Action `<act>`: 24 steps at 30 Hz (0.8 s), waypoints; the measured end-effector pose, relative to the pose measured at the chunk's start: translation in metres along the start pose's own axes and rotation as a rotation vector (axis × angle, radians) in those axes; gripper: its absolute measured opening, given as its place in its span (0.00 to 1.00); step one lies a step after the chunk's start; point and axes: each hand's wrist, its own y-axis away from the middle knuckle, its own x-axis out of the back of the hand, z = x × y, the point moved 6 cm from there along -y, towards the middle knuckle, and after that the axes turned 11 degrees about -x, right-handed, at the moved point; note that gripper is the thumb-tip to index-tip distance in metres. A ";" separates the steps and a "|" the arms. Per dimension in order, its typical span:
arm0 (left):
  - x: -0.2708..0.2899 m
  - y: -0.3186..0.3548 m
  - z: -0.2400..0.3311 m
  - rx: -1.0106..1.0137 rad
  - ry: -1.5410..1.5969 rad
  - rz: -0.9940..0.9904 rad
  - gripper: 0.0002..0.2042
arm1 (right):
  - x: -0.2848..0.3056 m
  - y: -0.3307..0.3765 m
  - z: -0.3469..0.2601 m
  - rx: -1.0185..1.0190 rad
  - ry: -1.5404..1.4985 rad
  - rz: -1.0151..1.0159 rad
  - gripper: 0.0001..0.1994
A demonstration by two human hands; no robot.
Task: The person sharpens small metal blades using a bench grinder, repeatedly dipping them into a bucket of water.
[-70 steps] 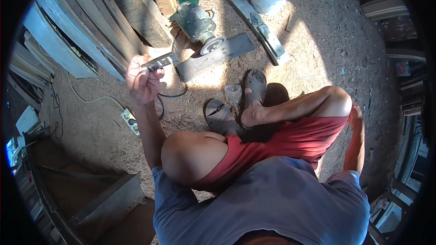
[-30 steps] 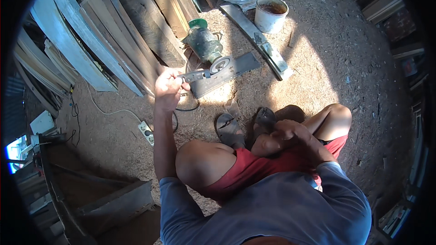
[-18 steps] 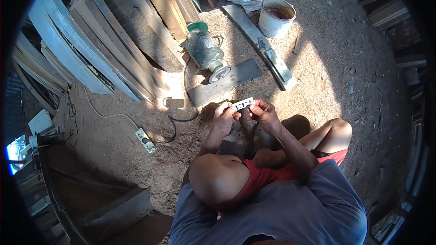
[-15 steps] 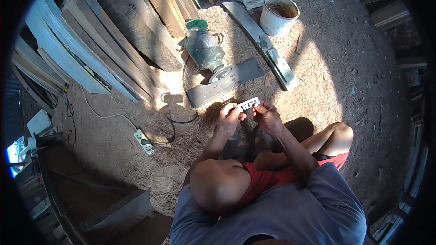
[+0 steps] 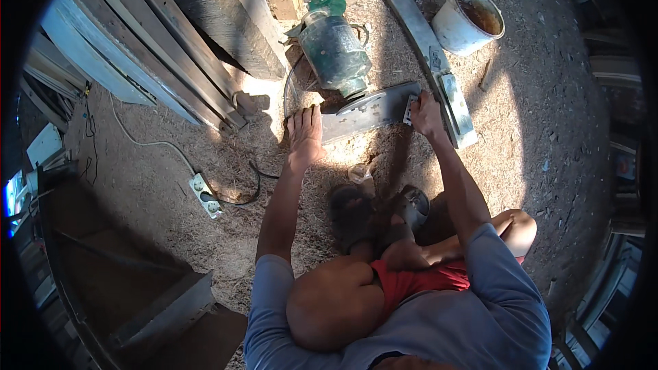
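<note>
Left hand [image 5: 306, 136]: flat, fingers extended, grasping nothing, at the left end of the dark board [image 5: 391, 100].
Right hand [image 5: 426, 116]: fingers closed on the slotted plate [image 5: 410, 110].
Slotted plate position: over the board's right end; cannot tell whether the 2 touch.
Grinder [image 5: 336, 51]: green, worn body, beyond the board, between the 2 hands.
Bucket [image 5: 452, 27]: pale, beside the long bar [image 5: 410, 17], right of the grinder.
Power strip [image 5: 205, 196]: on the ground, left of the left forearm.
</note>
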 end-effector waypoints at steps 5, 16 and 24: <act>-0.001 0.022 0.014 0.003 0.148 -0.045 0.56 | 0.004 0.023 0.008 0.055 0.113 0.018 0.11; 0.007 0.038 0.032 -0.014 0.092 -0.063 0.52 | 0.017 0.065 0.038 -0.014 -0.025 -0.037 0.13; -0.012 0.023 0.004 0.002 0.062 -0.043 0.57 | 0.008 0.037 0.007 -0.002 -0.033 -0.026 0.10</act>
